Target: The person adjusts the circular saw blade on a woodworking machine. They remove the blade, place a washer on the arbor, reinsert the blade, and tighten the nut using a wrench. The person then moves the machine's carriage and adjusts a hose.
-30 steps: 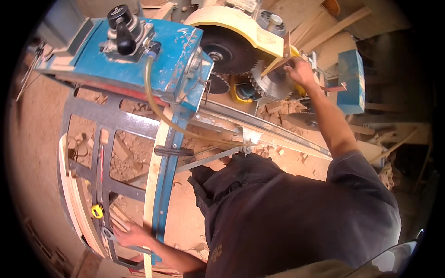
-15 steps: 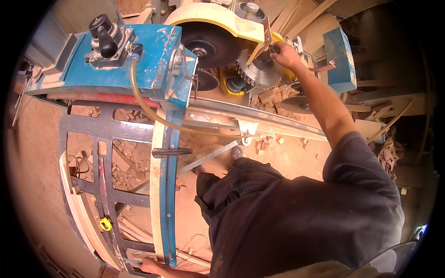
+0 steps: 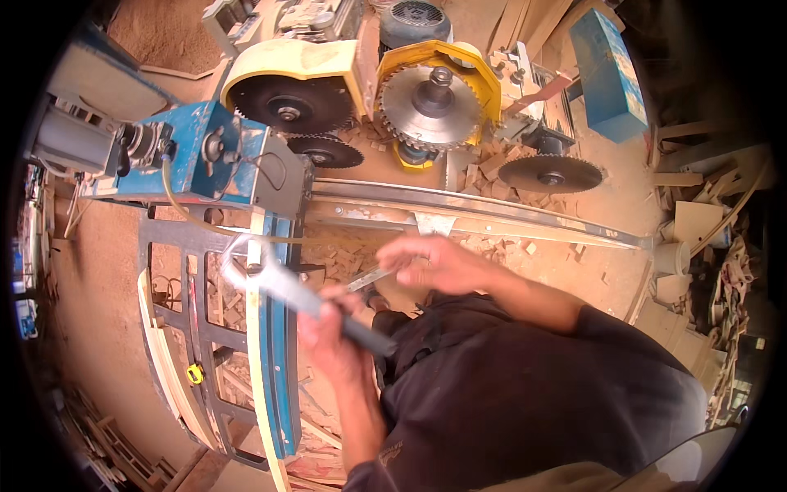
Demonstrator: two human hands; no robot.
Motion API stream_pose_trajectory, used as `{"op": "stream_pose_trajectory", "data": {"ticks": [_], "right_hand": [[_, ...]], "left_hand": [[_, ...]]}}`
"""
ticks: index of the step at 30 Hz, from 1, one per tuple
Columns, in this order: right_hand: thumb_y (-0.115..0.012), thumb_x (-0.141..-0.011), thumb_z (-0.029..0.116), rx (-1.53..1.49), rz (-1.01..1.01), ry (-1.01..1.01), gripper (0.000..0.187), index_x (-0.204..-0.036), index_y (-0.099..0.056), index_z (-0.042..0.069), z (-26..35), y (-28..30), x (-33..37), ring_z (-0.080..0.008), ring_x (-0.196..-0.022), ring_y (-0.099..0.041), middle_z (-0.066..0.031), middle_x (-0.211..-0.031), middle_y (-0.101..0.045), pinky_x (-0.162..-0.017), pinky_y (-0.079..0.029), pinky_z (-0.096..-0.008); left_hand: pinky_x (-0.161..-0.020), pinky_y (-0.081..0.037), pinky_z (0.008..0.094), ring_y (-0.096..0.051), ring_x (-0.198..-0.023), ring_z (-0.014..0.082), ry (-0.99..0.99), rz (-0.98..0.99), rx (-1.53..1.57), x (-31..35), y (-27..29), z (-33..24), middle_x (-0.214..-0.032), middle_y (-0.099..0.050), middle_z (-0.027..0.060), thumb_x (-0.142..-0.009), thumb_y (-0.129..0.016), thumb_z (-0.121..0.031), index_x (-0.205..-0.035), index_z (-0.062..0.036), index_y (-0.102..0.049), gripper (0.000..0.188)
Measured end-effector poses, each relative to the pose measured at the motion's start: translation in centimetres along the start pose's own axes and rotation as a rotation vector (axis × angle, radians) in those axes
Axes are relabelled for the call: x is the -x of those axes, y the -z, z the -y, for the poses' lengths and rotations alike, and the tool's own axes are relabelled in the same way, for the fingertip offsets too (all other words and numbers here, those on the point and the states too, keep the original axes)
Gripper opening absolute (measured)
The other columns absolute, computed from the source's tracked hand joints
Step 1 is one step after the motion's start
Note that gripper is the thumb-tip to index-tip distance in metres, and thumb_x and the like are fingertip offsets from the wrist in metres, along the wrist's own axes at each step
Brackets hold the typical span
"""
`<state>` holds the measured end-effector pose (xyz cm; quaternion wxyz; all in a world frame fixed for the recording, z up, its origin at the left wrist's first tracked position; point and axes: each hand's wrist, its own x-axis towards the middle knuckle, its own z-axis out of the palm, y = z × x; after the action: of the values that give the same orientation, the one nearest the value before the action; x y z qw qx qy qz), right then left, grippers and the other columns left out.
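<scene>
My left hand (image 3: 332,340) is closed around a large wrench (image 3: 283,283), its pale ring-like head pointing up and left and its dark handle end sticking out below my fingers. Motion smears the wrench, so the exact shape of its jaw cannot be made out. To the right, my right hand (image 3: 438,264) hovers in front of my body, fingers apart and apparently holding nothing. Beyond both hands stands a toothed circular saw blade (image 3: 410,123) under a yellow guard (image 3: 489,86), with a nut and collar (image 3: 436,86) at its centre.
A dark blade (image 3: 316,102) sits under a cream guard (image 3: 299,59) at far left, another blade (image 3: 551,174) at right. A metal rail (image 3: 492,205) runs across. A blue beam (image 3: 283,344) and slotted black frame (image 3: 184,238) carry a yellow tape measure (image 3: 195,374). Wood offcuts lie about.
My right hand has come back from the centre of the saw blade to in front of my body. My left hand has risen from the frame's near end, now with the wrench. The view has shifted.
</scene>
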<state>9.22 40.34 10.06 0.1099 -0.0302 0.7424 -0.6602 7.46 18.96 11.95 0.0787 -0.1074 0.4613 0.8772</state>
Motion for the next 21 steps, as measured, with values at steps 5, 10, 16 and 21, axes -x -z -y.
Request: {"op": "stream_pose_trajectory", "data": {"ticks": [5, 10, 16, 21], "right_hand": [[-0.063, -0.098, 0.012, -0.373, -0.060, -0.203, 0.042, -0.135, -0.046, 0.003, -3.0, 3.4, 6.4, -0.0142, -0.093, -0.063, -0.0063, -0.108, -0.065, -0.080, -0.051, -0.0301], [-0.065, -0.096, 0.010, -0.419, -0.248, -0.179, 0.026, -0.119, -0.056, 0.002, -3.3, 6.5, 11.0, -0.0113, -0.085, -0.062, -0.0029, -0.095, -0.065, -0.076, -0.052, -0.0286], [-0.062, -0.097, 0.005, -0.529, -0.586, -0.296, 0.010, -0.106, -0.059, 0.002, -6.2, 6.8, 13.3, -0.0142, -0.076, -0.064, -0.0063, -0.089, -0.066, -0.076, -0.054, -0.0298], [-0.053, -0.105, 0.015, -0.547, -0.717, -0.333, 0.013, -0.107, -0.057, 0.002, -5.4, 7.9, 11.8, -0.0118, -0.063, -0.056, -0.0051, -0.082, -0.062, -0.062, -0.047, -0.0258]], "left_hand": [[-0.086, -0.052, 0.0298, -0.064, -0.097, 0.0160, 0.250, 0.268, 0.071, 0.1, -9.0, 8.2, -0.111, -0.069, 0.0122, -0.099, -0.056, -0.003, -0.128, 0.0014, -0.054, 0.030], [-0.087, -0.051, 0.0281, -0.062, -0.096, 0.0116, 0.592, 0.672, -0.269, 0.0, -11.4, 13.1, -0.111, -0.068, 0.0072, -0.100, -0.059, -0.007, -0.127, -0.0032, -0.062, 0.028], [-0.104, -0.049, 0.0449, -0.065, -0.112, 0.0347, 0.723, 0.286, 0.169, -13.5, -10.5, 23.2, -0.128, -0.063, 0.0216, -0.103, -0.056, -0.015, -0.146, 0.0040, -0.040, 0.049], [-0.104, -0.049, 0.0460, -0.065, -0.111, 0.0339, 0.680, -0.081, 0.095, -26.3, -8.2, 33.3, -0.128, -0.062, 0.0197, -0.104, -0.052, -0.011, -0.138, 0.0036, -0.044, 0.038]]}}
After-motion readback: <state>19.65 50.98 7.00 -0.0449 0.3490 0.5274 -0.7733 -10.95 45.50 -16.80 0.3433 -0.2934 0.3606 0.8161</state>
